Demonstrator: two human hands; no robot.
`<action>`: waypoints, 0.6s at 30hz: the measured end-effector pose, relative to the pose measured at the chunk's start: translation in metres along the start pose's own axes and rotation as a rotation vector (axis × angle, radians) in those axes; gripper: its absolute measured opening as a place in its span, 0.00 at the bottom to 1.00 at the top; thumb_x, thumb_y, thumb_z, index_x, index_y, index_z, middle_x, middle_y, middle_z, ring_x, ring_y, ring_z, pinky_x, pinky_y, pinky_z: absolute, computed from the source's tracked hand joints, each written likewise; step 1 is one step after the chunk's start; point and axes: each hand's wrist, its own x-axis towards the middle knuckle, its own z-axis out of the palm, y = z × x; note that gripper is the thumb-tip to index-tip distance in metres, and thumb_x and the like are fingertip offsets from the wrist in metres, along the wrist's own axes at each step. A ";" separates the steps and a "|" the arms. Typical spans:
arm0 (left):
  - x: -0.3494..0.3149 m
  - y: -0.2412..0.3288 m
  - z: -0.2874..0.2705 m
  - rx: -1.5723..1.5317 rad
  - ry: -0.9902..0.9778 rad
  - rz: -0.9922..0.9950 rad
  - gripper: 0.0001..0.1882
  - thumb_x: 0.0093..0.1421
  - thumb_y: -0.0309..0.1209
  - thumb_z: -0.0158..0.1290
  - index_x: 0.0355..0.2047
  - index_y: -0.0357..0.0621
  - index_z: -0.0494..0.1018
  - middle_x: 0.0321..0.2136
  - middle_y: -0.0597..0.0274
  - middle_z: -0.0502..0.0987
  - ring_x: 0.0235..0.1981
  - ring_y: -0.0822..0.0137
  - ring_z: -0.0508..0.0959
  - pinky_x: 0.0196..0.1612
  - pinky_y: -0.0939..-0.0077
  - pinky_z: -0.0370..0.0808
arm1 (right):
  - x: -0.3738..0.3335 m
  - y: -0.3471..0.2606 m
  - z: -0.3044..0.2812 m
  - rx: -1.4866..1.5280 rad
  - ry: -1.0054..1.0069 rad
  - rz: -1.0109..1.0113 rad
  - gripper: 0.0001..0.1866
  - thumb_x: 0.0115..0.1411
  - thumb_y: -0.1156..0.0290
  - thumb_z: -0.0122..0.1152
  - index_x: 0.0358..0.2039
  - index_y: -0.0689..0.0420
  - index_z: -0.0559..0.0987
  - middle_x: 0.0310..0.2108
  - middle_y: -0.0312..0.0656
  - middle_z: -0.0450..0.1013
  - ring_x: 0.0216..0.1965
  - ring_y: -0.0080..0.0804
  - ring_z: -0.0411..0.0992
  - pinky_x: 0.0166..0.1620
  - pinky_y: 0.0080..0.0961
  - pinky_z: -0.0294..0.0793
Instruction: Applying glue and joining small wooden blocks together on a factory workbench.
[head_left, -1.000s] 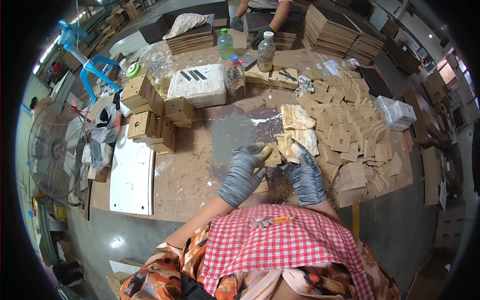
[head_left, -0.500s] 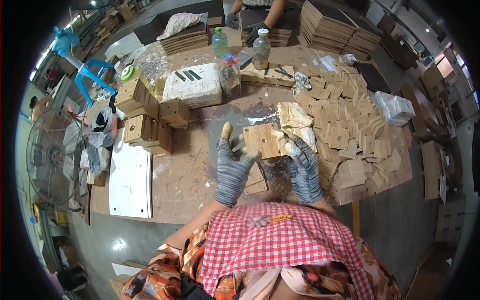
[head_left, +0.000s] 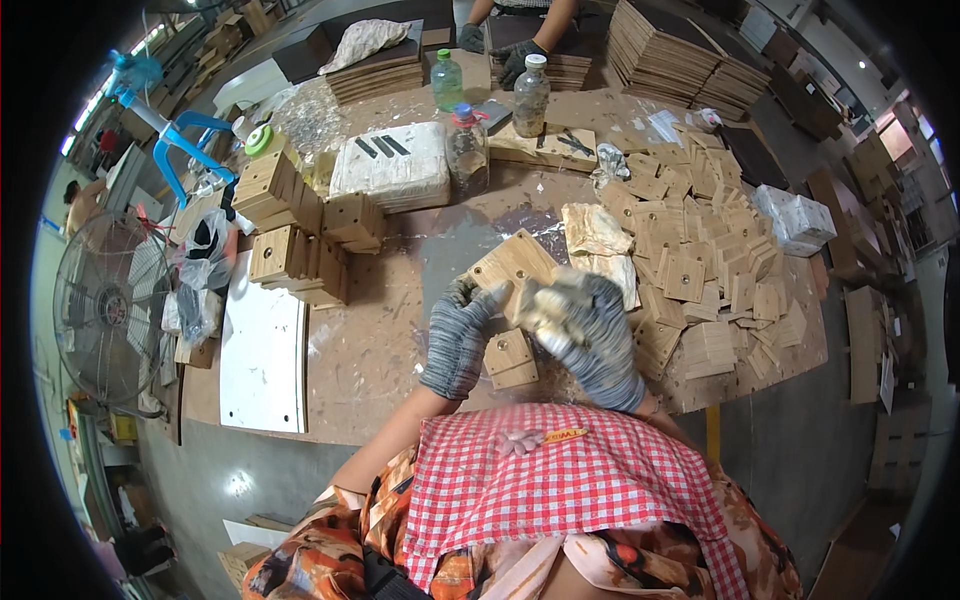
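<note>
"Wood, pale brown and tilted: where was that square block (head_left: 515, 258)?"

"It was held up above the brown table (head_left: 370, 375), right before the worker, with dark holes near its edges."

"And the hands?"

"The left hand (head_left: 457, 333), in a grey glove, was partly closed, pinching the block's near left side. The right hand (head_left: 592, 328), gloved too, was blurred, its fingers curled in by the block's right side; one could not tell whether they gripped anything."

"What lay around them?"

"Small wooden blocks (head_left: 511, 358) lay on the table between the wrists. To the right, a stained cloth (head_left: 595, 230) sat beside a heap of wooden pieces (head_left: 685, 280). To the left, stacked blocks (head_left: 322, 268) stood near a white panel (head_left: 265, 350)."

"Farther out?"

"Black strips (head_left: 387, 147) lay on a white bundle (head_left: 410, 187), a green-capped bottle (head_left: 447, 87) stood beyond, and a co-worker's gloved hands (head_left: 515, 64) were at the far side."
</note>
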 end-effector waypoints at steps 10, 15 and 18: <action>-0.004 0.004 0.007 -0.034 -0.016 0.032 0.19 0.55 0.33 0.60 0.42 0.38 0.69 0.33 0.61 0.76 0.29 0.72 0.76 0.31 0.81 0.76 | -0.004 0.021 -0.006 -0.689 -0.124 -0.501 0.18 0.53 0.72 0.61 0.47 0.52 0.77 0.46 0.41 0.70 0.49 0.38 0.66 0.55 0.37 0.62; -0.001 -0.002 -0.001 -0.042 -0.021 0.041 0.20 0.55 0.33 0.60 0.45 0.38 0.69 0.36 0.61 0.76 0.32 0.72 0.77 0.32 0.80 0.77 | -0.003 0.031 -0.020 -0.223 0.136 -0.035 0.15 0.59 0.70 0.59 0.47 0.57 0.76 0.46 0.41 0.72 0.48 0.35 0.69 0.53 0.32 0.67; 0.000 -0.001 -0.004 0.020 -0.036 0.055 0.21 0.56 0.33 0.59 0.47 0.39 0.68 0.38 0.61 0.76 0.36 0.73 0.77 0.34 0.81 0.76 | -0.005 0.033 -0.033 0.070 0.190 0.154 0.16 0.60 0.69 0.58 0.48 0.59 0.76 0.46 0.41 0.73 0.48 0.31 0.70 0.53 0.29 0.68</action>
